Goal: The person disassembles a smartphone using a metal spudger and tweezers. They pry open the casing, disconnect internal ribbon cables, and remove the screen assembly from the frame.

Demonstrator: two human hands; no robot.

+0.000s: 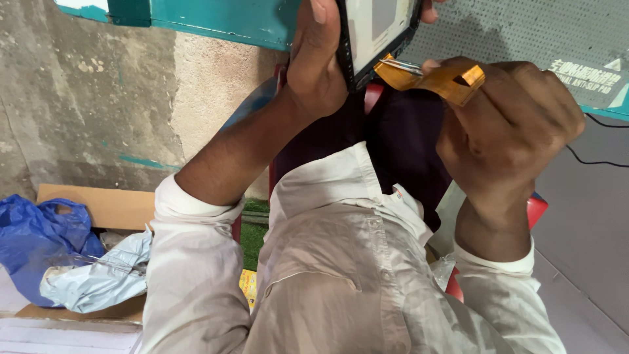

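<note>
1. While the blue plastic bag [36,239] and a pale grey bag [101,278] lie on flattened cardboard [108,206] in the lower left of the frame, the work goes on at the top centre.
2. The left hand [318,62] is wrapped around the left edge of a flat black-framed panel [373,33], fingers closed firmly on it; fingertips show past its right edge at the top of the frame.
3. The panel's long axis runs roughly up and down, tilted slightly, its lower end towards the person's chest and its pale face turned to the camera. The top of the panel is cut off by the frame edge.
4. An amber flat ribbon cable [436,77] runs from the panel's lower right corner, its long axis pointing right and slightly downwards.
5. The right hand [508,128], right of centre, is curled shut with thumb and fingers pinched on the ribbon's far end, holding thin metal tweezers [401,65] whose tips point left at the panel's corner.
6. How the ribbon joins the panel is hard to make out, and the tweezers' handles are hidden inside the fist.
7. A grey perforated mat [517,29] on a teal-edged table fills the upper right.
</note>
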